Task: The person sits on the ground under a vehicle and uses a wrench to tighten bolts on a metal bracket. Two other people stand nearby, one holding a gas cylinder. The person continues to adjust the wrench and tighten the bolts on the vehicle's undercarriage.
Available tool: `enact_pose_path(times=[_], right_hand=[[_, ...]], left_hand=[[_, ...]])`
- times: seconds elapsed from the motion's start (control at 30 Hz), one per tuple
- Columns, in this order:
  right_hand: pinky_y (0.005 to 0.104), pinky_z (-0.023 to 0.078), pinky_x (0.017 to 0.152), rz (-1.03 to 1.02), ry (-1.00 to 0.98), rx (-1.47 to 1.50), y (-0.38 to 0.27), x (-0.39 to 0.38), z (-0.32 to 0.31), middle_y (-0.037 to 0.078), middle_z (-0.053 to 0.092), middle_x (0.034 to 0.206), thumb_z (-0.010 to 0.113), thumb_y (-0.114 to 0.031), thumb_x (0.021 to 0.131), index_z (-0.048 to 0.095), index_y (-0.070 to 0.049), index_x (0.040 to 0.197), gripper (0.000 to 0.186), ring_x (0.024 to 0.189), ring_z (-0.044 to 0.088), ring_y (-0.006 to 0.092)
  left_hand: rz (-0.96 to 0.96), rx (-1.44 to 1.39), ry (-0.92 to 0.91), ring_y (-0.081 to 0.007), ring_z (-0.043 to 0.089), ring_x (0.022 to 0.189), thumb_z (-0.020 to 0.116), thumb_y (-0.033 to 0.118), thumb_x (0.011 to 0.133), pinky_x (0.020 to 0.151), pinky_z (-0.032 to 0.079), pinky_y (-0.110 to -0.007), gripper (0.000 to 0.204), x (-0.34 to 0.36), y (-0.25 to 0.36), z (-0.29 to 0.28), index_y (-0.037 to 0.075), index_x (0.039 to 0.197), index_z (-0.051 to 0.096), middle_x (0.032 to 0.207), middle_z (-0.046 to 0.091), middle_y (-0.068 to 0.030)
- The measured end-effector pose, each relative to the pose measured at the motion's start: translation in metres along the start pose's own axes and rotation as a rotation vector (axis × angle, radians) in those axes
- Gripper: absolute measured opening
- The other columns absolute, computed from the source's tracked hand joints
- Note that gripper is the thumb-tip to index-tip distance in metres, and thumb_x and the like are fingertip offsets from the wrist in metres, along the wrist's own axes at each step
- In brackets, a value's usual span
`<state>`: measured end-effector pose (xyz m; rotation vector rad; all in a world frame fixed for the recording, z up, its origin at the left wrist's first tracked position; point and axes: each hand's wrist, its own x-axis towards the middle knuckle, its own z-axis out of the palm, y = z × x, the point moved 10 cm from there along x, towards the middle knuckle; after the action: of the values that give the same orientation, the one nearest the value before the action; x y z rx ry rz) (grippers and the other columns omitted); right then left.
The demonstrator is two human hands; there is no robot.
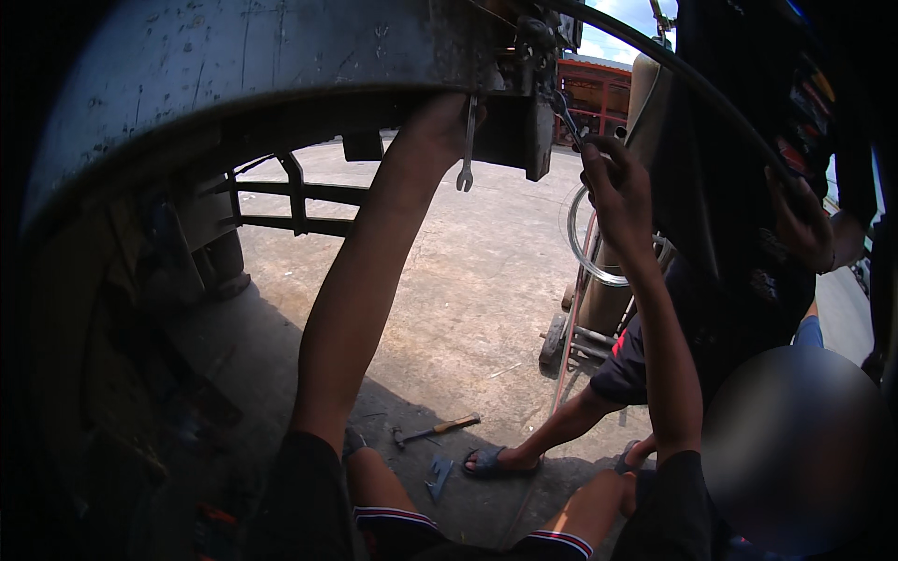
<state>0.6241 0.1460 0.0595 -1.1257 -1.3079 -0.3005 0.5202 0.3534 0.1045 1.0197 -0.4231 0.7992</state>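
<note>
My left hand (435,136) reaches up beneath the edge of a dark, scuffed metal body (262,51), its fingers mostly hidden. A steel wrench (467,166) hangs vertically beside it, open jaw downward; whether those fingers grip it I cannot tell. My right hand (613,187) is closed on the lower end of a second wrench (568,117), which tilts up to the greasy fitting and bracket (538,136) at the body's corner.
At right a co-worker (739,215) stands close, one hand (804,224) by a black hose (659,61). A gas cylinder (601,271) on a cart carries coiled tubing. A hammer (440,428) and bluish metal piece (439,477) lie below. A black frame (297,196) is behind my left arm.
</note>
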Motion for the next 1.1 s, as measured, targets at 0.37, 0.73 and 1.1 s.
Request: enact_pose_path(times=[0.37,0.73,1.1], right_hand=[[0.0284,0.022,0.05,-0.01,-0.04,-0.073,0.005,-0.015,0.0,-0.006,0.036,0.057,0.056,-0.025,0.099,0.063,0.001,0.107,0.028,0.054,0.029,0.0041],[0.0274,0.021,0.05,0.026,-0.059,-0.082,0.016,-0.029,-0.003,-0.007,0.035,0.057,0.056,-0.023,0.099,0.062,-0.002,0.107,0.024,0.053,0.028,0.0035],[0.0261,0.023,0.049,0.011,-0.048,-0.073,0.02,-0.027,-0.002,-0.006,0.037,0.058,0.056,-0.02,0.099,0.061,-0.003,0.105,0.019,0.053,0.03,0.0033]], left_hand=[[0.13,-0.113,-0.043,-0.0153,0.065,0.085,0.062,0.014,0.094,0.068,0.055,-0.026,0.017,0.007,-0.003,0.012,0.007,0.109,0.06,0.104,0.065,-0.0078],[0.457,0.679,0.211,-0.0221,0.062,0.105,0.056,0.008,0.094,0.087,0.052,-0.038,0.022,-0.028,0.012,0.014,0.007,0.116,0.059,0.114,0.063,-0.0099],[0.815,0.847,-0.174,-0.0229,0.059,0.105,0.055,0.014,0.096,0.086,0.048,-0.034,0.025,-0.057,0.008,0.023,0.001,0.117,0.056,0.117,0.061,-0.014]])
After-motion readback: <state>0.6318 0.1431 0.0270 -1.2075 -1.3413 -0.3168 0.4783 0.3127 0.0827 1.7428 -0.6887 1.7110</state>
